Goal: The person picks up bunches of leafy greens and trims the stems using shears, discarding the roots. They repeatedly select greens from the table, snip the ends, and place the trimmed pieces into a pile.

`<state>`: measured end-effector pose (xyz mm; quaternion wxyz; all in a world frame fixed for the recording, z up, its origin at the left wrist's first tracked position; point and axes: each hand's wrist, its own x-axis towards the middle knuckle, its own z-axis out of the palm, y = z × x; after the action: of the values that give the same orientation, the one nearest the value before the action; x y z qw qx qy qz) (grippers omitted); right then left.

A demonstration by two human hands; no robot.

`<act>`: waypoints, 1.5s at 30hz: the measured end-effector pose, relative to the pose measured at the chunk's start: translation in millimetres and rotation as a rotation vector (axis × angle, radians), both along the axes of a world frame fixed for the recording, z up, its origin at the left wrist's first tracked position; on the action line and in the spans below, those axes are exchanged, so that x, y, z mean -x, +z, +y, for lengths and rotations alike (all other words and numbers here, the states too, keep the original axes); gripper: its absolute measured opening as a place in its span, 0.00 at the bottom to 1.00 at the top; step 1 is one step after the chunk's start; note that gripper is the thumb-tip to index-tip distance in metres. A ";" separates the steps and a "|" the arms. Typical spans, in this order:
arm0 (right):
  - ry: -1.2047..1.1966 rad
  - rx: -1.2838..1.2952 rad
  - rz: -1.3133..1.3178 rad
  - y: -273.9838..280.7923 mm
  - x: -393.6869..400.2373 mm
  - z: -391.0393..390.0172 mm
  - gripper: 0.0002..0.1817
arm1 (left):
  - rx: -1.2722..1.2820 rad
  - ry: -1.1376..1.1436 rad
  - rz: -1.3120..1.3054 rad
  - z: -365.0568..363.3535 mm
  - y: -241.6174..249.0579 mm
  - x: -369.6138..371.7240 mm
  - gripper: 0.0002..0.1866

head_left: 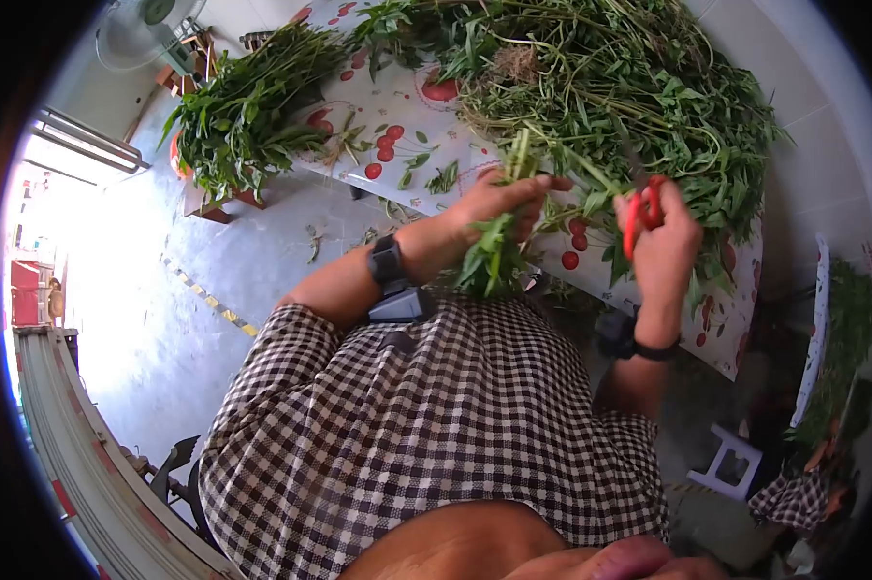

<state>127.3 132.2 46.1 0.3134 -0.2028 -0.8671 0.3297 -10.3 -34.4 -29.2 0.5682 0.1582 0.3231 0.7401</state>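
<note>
Looking down, we see the left hand (pixel 506 205) at one o'clock, its grip clenched around a leafy bunch (pixel 494 259), stem ends pointing toward twelve. Between two and three o'clock, the right hand (pixel 670 240) curls its grip around red-handled scissors (pixel 633 224); we cannot tell the blades' state. Beyond, a tangled green heap (pixel 649 111) lies on the cherry-printed tabletop (pixel 363 111).

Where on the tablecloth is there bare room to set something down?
Bare tablecloth shows between the bundle of greens at left and the large leafy pile, bordered by loose stems and a small sprig. It is crowded across the pile and beside the right hand.
</note>
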 end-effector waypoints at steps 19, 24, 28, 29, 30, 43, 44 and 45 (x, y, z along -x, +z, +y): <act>0.124 0.225 -0.153 -95.3 29.5 34.7 0.12 | -0.225 0.104 -0.009 -34.4 3.6 18.2 0.23; 0.185 0.247 -0.073 -102.5 31.9 42.6 0.13 | -0.210 0.199 0.262 -47.6 10.3 22.5 0.25; 0.245 0.527 0.084 -92.1 24.3 41.1 0.07 | -0.053 0.363 0.424 -33.3 4.2 22.6 0.21; 0.307 0.609 0.199 -89.7 25.1 38.2 0.06 | 0.031 0.352 0.464 -36.5 7.5 23.3 0.21; 0.319 0.651 0.208 -85.3 24.1 36.3 0.06 | 0.114 0.341 0.501 -37.6 13.9 21.4 0.20; 0.607 0.495 -0.147 -29.9 -3.9 30.9 0.20 | 0.164 0.158 0.785 -17.2 33.3 15.9 0.20; 0.620 0.500 -0.165 -27.7 -5.7 30.6 0.21 | 0.178 0.125 0.791 -16.3 36.2 15.6 0.20; 0.630 0.506 -0.183 -25.7 -7.3 31.0 0.21 | 0.172 0.110 0.794 -14.8 38.3 15.1 0.19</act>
<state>134.6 163.2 20.4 0.0588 -0.0267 -0.8027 0.5928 -25.4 -49.2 9.1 0.3701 0.3659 0.5860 0.6211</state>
